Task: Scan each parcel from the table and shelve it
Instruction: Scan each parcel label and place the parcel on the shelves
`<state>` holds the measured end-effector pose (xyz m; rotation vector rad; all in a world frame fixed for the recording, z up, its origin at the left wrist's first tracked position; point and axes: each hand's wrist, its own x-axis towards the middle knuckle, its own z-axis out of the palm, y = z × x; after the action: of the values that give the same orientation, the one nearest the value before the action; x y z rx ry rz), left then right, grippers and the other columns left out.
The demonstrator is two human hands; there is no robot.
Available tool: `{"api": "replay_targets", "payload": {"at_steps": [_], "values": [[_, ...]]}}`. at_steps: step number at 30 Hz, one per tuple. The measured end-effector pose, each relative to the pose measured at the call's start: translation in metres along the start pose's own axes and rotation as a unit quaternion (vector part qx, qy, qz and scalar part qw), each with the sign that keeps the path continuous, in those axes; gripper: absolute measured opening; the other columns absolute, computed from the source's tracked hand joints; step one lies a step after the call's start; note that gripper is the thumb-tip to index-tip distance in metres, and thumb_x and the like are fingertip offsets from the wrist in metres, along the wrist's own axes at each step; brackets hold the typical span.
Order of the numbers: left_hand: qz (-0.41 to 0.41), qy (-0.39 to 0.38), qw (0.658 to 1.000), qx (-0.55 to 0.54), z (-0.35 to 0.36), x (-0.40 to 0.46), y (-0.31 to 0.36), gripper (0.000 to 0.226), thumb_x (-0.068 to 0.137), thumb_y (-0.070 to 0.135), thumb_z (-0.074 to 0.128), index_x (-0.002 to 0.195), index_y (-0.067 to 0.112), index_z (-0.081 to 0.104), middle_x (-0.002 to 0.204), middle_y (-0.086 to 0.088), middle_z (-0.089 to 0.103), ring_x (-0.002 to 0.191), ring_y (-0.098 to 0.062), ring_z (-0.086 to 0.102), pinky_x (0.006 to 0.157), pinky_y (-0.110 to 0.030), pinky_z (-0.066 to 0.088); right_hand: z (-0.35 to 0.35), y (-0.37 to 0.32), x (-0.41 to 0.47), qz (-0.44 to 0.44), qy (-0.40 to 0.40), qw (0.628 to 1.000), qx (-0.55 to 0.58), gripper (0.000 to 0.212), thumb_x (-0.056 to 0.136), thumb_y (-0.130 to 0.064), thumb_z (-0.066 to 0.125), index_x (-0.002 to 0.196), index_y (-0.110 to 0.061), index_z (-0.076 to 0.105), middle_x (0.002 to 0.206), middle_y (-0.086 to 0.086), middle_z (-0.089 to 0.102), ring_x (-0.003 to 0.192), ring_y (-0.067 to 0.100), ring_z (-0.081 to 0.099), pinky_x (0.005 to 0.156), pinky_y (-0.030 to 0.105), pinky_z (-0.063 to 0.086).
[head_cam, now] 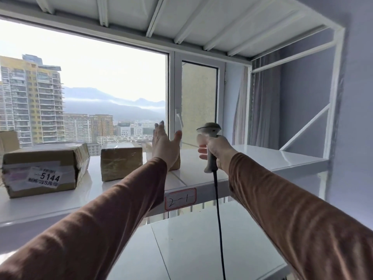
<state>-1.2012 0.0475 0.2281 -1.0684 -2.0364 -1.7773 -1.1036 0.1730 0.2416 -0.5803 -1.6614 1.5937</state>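
Head view: white shelf (262, 158), tag "2-1" (180, 199). Left hand (164, 144) fingers straight, spread, raised before a mostly hidden parcel (175, 164). Right hand (217, 151) grips barcode scanner (209, 146). Taped parcel (121, 163) and parcel labelled 5144 (44, 170) sit on shelf, left.

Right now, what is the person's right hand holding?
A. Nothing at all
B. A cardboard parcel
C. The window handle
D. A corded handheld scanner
D: the right hand grips the handle of a pale handheld scanner, whose black cord hangs down from it, while the left hand is open with straight fingers above the shelf.
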Motion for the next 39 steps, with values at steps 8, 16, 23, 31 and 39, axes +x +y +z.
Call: {"api": "replay_targets", "payload": {"at_steps": [8,16,23,31,39], "values": [[0.026,-0.076,0.981,-0.175,0.071,-0.063,0.046,0.061,0.102,0.041,0.062,0.156,0.022,0.040,0.163,-0.004,0.040,0.147,-0.021,0.040,0.123,-0.045,0.034,-0.093,0.008,-0.075,-0.151,0.134,0.979,0.004,0.020,0.092,-0.036,0.077,0.103,-0.027,0.062,0.099,-0.001,0.074,0.082,0.017,0.074,0.066,0.030,0.062],[-0.035,-0.268,0.909,-0.317,0.190,-0.179,0.084,0.057,0.103,0.035,0.063,0.154,0.017,0.044,0.159,0.003,0.046,0.138,-0.009,0.046,0.105,-0.024,0.036,-0.229,0.044,-0.185,-0.147,0.295,0.942,-0.055,0.032,0.094,-0.039,0.074,0.119,-0.022,0.065,0.102,-0.001,0.075,0.069,0.005,0.072,0.054,0.022,0.057],[-0.101,-0.410,0.840,-0.342,0.288,-0.306,0.122,0.060,0.104,0.036,0.060,0.156,0.011,0.041,0.160,-0.001,0.046,0.144,-0.016,0.047,0.119,-0.034,0.036,-0.360,0.081,-0.289,-0.101,0.429,0.893,-0.085,0.032,0.096,-0.040,0.070,0.120,-0.019,0.064,0.099,0.001,0.073,0.064,0.013,0.073,0.057,0.030,0.054],[-0.142,-0.531,0.769,-0.326,0.402,-0.462,0.172,0.059,0.104,0.036,0.060,0.156,0.015,0.041,0.156,0.000,0.048,0.123,-0.009,0.055,0.098,-0.019,0.042,-0.523,0.134,-0.409,-0.027,0.551,0.825,-0.122,0.022,0.094,-0.042,0.072,0.110,-0.028,0.064,0.096,0.003,0.076,0.056,0.010,0.067,0.050,0.027,0.049],[-0.154,-0.583,0.763,-0.234,0.518,-0.583,0.183,0.064,0.104,0.041,0.058,0.159,0.018,0.037,0.161,-0.004,0.044,0.145,-0.023,0.045,0.120,-0.041,0.036,-0.673,0.207,-0.481,0.065,0.570,0.806,-0.146,0.022,0.093,-0.044,0.072,0.108,-0.028,0.066,0.092,-0.006,0.076,0.060,0.006,0.069,0.056,0.023,0.049]]}}
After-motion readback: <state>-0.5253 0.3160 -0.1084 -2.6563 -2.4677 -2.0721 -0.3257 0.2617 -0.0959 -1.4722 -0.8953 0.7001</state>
